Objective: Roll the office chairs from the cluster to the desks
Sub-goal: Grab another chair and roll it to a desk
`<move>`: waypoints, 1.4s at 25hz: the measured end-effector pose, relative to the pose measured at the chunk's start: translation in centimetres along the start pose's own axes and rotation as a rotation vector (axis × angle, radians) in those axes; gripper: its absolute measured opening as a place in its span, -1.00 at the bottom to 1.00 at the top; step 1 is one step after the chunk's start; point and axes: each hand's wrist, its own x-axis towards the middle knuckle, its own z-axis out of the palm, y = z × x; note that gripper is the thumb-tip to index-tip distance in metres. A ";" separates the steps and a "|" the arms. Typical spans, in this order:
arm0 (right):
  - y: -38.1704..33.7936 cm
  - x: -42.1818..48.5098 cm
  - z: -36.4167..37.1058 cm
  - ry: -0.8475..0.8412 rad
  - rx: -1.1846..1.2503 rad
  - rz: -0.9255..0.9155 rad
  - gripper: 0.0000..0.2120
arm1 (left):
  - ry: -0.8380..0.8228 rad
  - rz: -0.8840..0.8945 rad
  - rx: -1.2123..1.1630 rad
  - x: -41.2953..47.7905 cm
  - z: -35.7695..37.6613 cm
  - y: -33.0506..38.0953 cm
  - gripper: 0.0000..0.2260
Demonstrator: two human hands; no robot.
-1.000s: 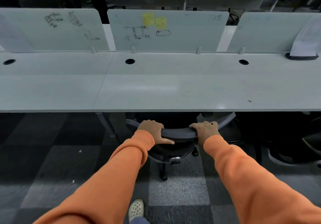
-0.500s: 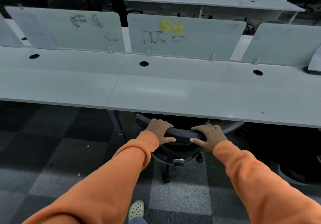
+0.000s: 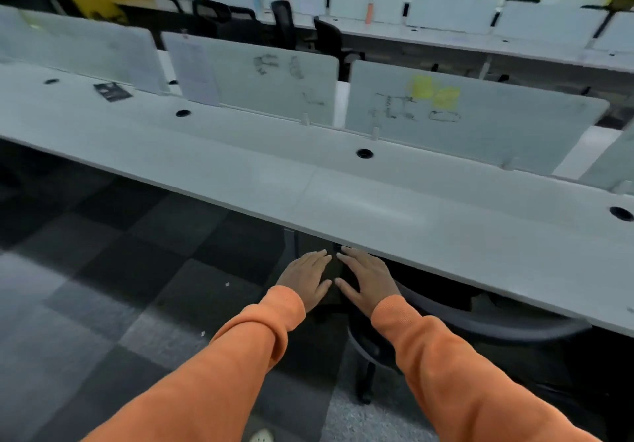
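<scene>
A black office chair (image 3: 487, 330) stands tucked under the long white desk (image 3: 377, 201), with only its curved backrest top and its stem showing. My left hand (image 3: 305, 278) and my right hand (image 3: 368, 280) hover side by side with straight fingers, just in front of the desk edge and to the left of the chair's backrest. Neither hand holds anything. Orange sleeves cover both arms.
Frosted dividers (image 3: 463, 115) with scribbles and yellow notes line the desk's far side. More black chairs (image 3: 329, 40) stand at the row behind. A dark card (image 3: 112, 91) lies on the desk at the left. Checkered grey carpet (image 3: 103, 287) spreads to the left.
Both hands have let go of the chair's backrest and opened flat. The view has swung left, so the chair now sits to the right of my hands.
</scene>
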 end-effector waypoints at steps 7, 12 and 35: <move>-16.6 13.6 6.3 -0.145 0.039 -0.333 -0.47 | 0.132 -0.419 0.051 -9.0 -6.1 -18.4 -0.51; -28.9 18.8 11.1 -0.231 0.115 -0.524 -0.47 | 0.178 -0.686 0.044 -17.3 -8.6 -26.7 -0.51; -47.4 38.2 16.8 -0.424 0.193 -0.875 -0.51 | 0.273 -1.187 0.026 -17.3 -16.4 -44.5 -0.51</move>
